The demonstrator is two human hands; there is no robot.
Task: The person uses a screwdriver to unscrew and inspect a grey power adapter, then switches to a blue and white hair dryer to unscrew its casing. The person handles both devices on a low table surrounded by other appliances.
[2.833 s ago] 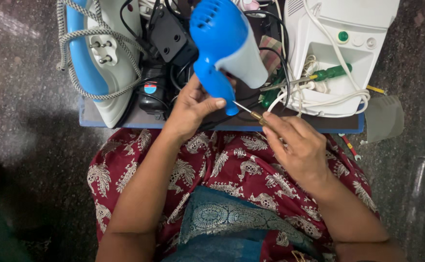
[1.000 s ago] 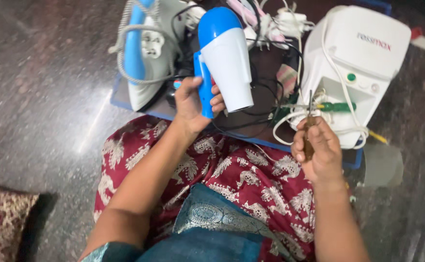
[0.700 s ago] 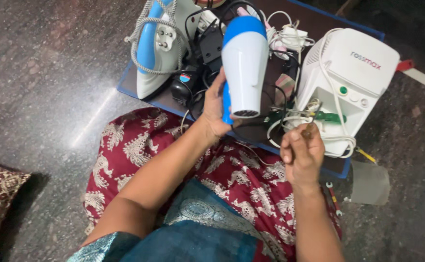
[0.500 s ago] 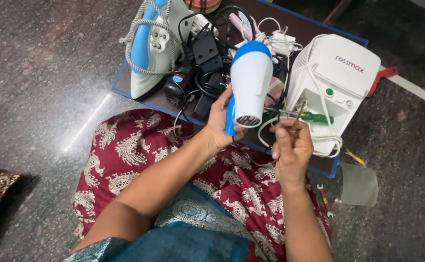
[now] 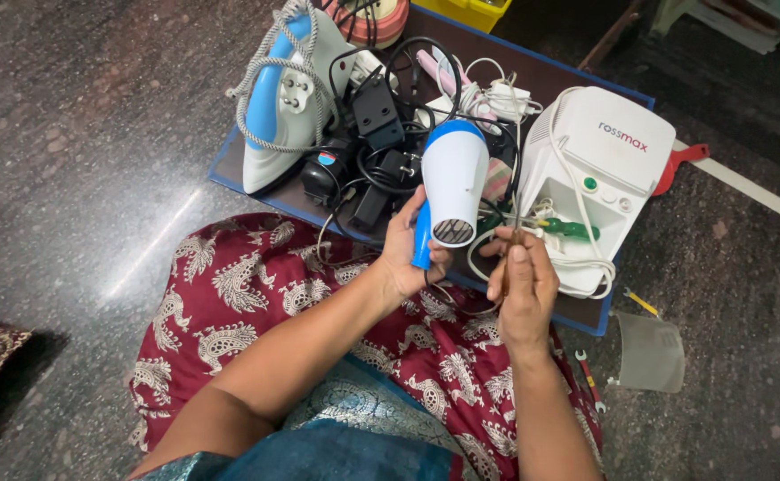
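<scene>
Head view looks down past the person's red patterned lap (image 5: 337, 294) onto a low blue-edged board (image 5: 230, 174) crowded with small appliances: a blue and white iron (image 5: 279, 107) wound in its grey cord at the left, a white box-shaped machine (image 5: 590, 174) with a green button and coiled white tubing at the right, and black adapters (image 5: 368, 134) and plugs tangled between them. Compared with the earlier frames, the white and blue hair dryer (image 5: 452, 183) has been swung round: a moment ago its side faced the camera, and now its rear grille points back toward the person, held upright over the board's near edge. The left hand (image 5: 408, 258) is clenched around the dryer's blue handle. The right hand (image 5: 519, 281), which was low beside the handle before, has come up level with the grille and grips a thin screwdriver (image 5: 515, 227) upright, its shaft rising just to the right of the dryer's body without touching it. That turn brings the back of the dryer within reach of the tool. A small spanner (image 5: 589, 381) and a grey sheet (image 5: 646, 352) lie on the dark stone floor at the right
</scene>
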